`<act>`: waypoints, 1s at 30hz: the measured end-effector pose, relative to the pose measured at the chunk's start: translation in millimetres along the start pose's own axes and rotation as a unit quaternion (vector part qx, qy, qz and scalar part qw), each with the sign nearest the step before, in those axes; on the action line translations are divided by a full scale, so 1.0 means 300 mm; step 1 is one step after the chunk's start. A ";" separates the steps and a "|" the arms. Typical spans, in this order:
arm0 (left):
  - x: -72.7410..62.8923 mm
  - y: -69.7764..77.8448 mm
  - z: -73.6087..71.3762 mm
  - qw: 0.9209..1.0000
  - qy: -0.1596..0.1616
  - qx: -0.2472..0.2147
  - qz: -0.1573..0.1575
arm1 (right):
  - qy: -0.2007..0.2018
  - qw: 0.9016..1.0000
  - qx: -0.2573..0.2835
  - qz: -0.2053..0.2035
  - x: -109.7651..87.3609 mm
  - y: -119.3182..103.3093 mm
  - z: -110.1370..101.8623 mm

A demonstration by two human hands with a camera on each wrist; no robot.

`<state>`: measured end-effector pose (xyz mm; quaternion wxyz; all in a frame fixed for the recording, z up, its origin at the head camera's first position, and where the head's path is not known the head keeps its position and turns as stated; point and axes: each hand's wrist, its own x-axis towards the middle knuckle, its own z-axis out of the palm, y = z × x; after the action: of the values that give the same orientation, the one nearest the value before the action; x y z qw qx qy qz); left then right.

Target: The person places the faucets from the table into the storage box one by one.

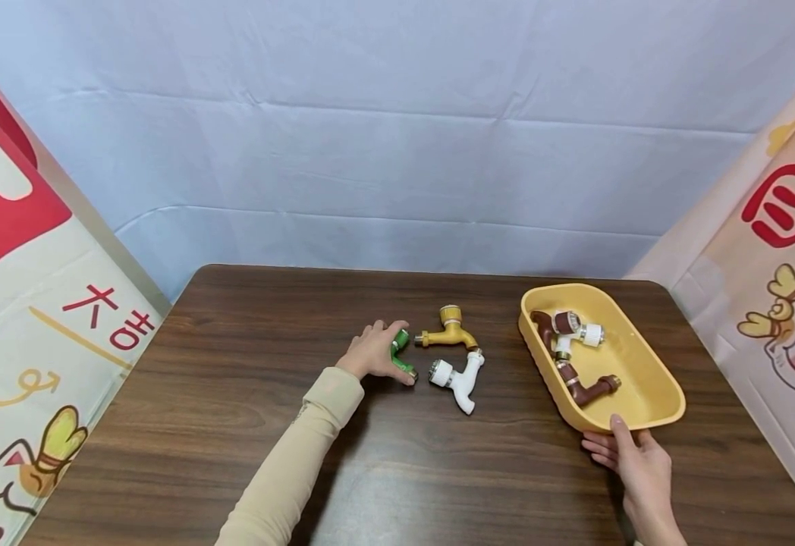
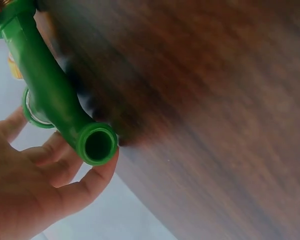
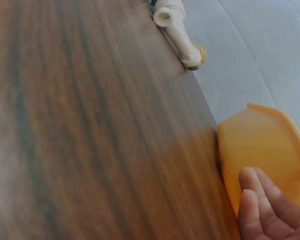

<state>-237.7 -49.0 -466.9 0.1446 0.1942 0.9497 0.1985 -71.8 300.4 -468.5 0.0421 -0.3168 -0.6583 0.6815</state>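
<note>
My left hand (image 1: 374, 353) is curled around a green faucet (image 2: 50, 90), thumb at its threaded end and fingers along the other side. Just right of it on the table lie a yellow faucet (image 1: 452, 334) and a white faucet (image 1: 463, 381), their ends close together. With the thumb over the near rim and fingers against the outer wall, my right hand (image 1: 638, 462) grips a yellow plastic basin (image 1: 650, 371). Inside the basin, along its left side, are brown faucets (image 1: 592, 388) and a white faucet (image 1: 590, 334).
The dark wood-grain table (image 1: 247, 425) ends at a pale cloth backdrop (image 1: 384, 167). Printed cloth panels hang at the left (image 1: 22, 303) and right (image 1: 780, 250) sides.
</note>
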 end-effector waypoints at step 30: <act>0.022 0.005 0.005 1.000 -0.002 0.018 -0.007 | 0.007 1.000 -0.010 0.002 0.016 0.011 -0.002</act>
<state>-242.4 -44.5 -468.9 0.1446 0.1907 0.9540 0.1804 -74.2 302.8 -473.3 0.0423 -0.3232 -0.6639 0.6730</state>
